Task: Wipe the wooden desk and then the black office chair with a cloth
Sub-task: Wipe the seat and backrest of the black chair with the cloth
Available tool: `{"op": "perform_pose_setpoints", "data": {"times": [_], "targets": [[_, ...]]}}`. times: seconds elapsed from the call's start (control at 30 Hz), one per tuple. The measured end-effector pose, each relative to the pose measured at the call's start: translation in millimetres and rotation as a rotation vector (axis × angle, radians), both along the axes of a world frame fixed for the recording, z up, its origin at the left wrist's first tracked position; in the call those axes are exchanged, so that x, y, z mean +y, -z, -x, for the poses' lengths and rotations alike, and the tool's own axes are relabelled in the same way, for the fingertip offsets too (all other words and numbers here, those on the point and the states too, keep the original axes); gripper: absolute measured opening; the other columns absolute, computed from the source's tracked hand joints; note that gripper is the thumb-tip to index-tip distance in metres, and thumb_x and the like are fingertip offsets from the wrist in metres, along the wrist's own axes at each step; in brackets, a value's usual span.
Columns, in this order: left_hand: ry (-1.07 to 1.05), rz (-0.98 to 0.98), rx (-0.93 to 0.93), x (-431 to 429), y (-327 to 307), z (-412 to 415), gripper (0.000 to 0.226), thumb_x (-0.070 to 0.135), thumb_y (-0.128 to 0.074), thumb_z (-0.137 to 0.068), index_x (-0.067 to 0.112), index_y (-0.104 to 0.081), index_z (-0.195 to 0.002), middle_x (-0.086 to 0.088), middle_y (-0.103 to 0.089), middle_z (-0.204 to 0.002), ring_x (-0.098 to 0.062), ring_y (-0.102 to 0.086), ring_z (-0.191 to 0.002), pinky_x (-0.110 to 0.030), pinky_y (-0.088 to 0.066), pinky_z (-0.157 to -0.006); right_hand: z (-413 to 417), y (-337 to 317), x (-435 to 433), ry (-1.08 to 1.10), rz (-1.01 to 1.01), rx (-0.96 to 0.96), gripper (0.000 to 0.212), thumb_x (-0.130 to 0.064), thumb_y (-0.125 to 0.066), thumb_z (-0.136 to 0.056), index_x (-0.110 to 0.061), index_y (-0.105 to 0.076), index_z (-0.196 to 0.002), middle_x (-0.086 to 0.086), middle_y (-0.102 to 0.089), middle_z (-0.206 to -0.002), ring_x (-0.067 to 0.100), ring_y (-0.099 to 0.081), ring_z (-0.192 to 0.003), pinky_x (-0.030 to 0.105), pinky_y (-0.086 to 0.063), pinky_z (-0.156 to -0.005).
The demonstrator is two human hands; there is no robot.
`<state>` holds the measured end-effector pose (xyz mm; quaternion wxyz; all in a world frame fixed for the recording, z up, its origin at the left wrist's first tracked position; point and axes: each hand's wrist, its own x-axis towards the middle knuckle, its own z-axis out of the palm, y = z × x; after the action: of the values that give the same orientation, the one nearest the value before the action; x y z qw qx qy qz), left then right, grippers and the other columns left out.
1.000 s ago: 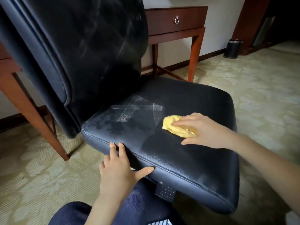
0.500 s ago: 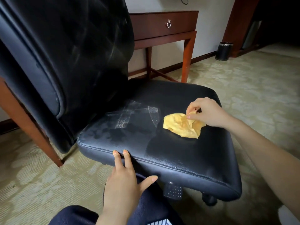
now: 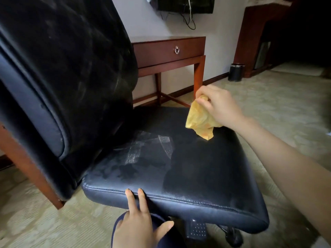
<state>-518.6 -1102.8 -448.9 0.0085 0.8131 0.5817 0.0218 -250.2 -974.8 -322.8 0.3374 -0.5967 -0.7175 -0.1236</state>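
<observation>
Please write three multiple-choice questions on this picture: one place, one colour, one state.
1. Where does the bin stand?
A. on a shelf
B. on the floor
C. on a bed
2. What colour is the cloth?
A. blue
B. yellow
C. white
3. What is the right hand doing?
A. open and empty
B. an empty fist
C. grips the cloth
Answers: 1 B, its base rests on the floor; 2 B, it is plainly yellow; 3 C, its fingers curl round the cloth.

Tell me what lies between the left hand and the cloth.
Head view: only bare chair seat with pale streaks lies between the left hand and the cloth.
</observation>
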Motion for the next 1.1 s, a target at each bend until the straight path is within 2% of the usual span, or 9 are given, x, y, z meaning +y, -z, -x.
{"op": "perform_pose_setpoints", "data": {"times": [0.07,0.17,0.37,0.47,0.57,0.7,0.8,0.93,1.1], "targets": [[-0.056,0.183,0.037,5,-5,1,0.126,0.085,-0.053,-0.058,0.001,-0.022,-0.147,-0.036,-0.02,-0.148,-0.006,-0.067,-0.08,-0.013,-0.049,-0.065,15,15,-14,-0.157,0.108,0.026,0.005,-0.017,-0.06,-0.09,-0.022,-0.059,-0.089,-0.01,-0.06,-0.087,0.005,-0.055,-0.08,0.015,-0.043,-0.074],[-0.124,0.189,0.077,7,5,4,0.113,0.089,-0.018,-0.07,0.015,0.022,-0.146,-0.016,0.02,-0.155,-0.005,-0.053,-0.114,-0.016,-0.041,-0.09,26,32,-26,-0.324,0.387,0.172,0.015,-0.016,-0.064,-0.088,-0.029,-0.059,-0.081,-0.024,-0.059,-0.067,-0.007,-0.054,-0.06,0.005,-0.038,-0.057],[-0.075,0.118,0.145,9,13,7,0.115,0.093,-0.002,-0.06,0.021,0.021,-0.147,-0.01,0.018,-0.157,-0.005,-0.049,-0.12,-0.017,-0.039,-0.091,10,52,7,-0.049,0.418,0.267,0.008,-0.023,-0.064,-0.089,-0.023,-0.063,-0.097,-0.002,-0.065,-0.105,-0.005,-0.057,-0.079,0.015,-0.043,-0.07],[-0.11,0.126,0.031,13,9,12,0.125,0.093,0.022,-0.041,0.029,0.015,-0.148,-0.003,0.014,-0.157,-0.007,-0.041,-0.13,-0.02,-0.038,-0.098,3,73,14,0.176,0.643,0.141,0.049,-0.045,-0.054,-0.091,-0.019,-0.048,-0.133,0.006,-0.053,-0.131,0.023,-0.052,-0.118,0.041,-0.044,-0.098],[-0.16,0.087,-0.152,18,5,20,0.09,0.083,-0.024,-0.075,0.036,0.003,-0.148,0.002,0.007,-0.155,-0.009,-0.037,-0.132,-0.022,-0.037,-0.101,2,89,9,0.291,0.739,0.072,0.069,-0.064,-0.049,-0.084,-0.025,-0.039,-0.14,0.006,-0.047,-0.138,0.03,-0.043,-0.126,0.049,-0.039,-0.101],[-0.198,-0.141,-0.377,25,-1,24,0.083,0.047,-0.076,-0.07,0.013,-0.045,-0.14,-0.017,-0.029,-0.151,-0.041,-0.053,-0.107,-0.046,-0.046,-0.086,2,92,7,0.269,0.788,0.171,0.065,-0.066,-0.063,-0.072,-0.021,-0.057,-0.119,0.001,-0.06,-0.117,0.024,-0.055,-0.111,0.044,-0.047,-0.093],[-0.244,-0.227,-0.462,43,1,29,0.084,0.043,-0.07,-0.076,0.012,-0.034,-0.145,-0.016,-0.024,-0.154,-0.041,-0.037,-0.128,-0.051,-0.035,-0.1,2,91,6,0.148,0.856,0.337,0.05,-0.05,-0.074,-0.072,-0.008,-0.064,-0.095,0.005,-0.067,-0.096,0.018,-0.063,-0.09,0.036,-0.051,-0.081],[-0.301,-0.251,-0.573,75,3,26,0.084,0.045,-0.053,-0.088,0.011,-0.008,-0.151,-0.018,-0.008,-0.157,-0.033,-0.009,-0.144,-0.045,-0.011,-0.115,1,78,12,0.086,0.527,0.377,0.029,-0.036,-0.077,-0.074,-0.012,-0.061,-0.079,0.002,-0.064,-0.082,0.017,-0.061,-0.084,0.025,-0.042,-0.062],[-0.407,-0.247,-0.685,101,13,9,0.072,0.041,-0.042,-0.095,0.009,-0.009,-0.151,-0.016,-0.007,-0.158,-0.028,0.001,-0.146,-0.046,0.002,-0.115,5,56,33,0.21,0.087,0.172,0.03,-0.031,-0.079,-0.074,-0.019,-0.063,-0.097,0.001,-0.05,-0.101,0.013,-0.048,-0.088,0.026,-0.039,-0.072]]}}
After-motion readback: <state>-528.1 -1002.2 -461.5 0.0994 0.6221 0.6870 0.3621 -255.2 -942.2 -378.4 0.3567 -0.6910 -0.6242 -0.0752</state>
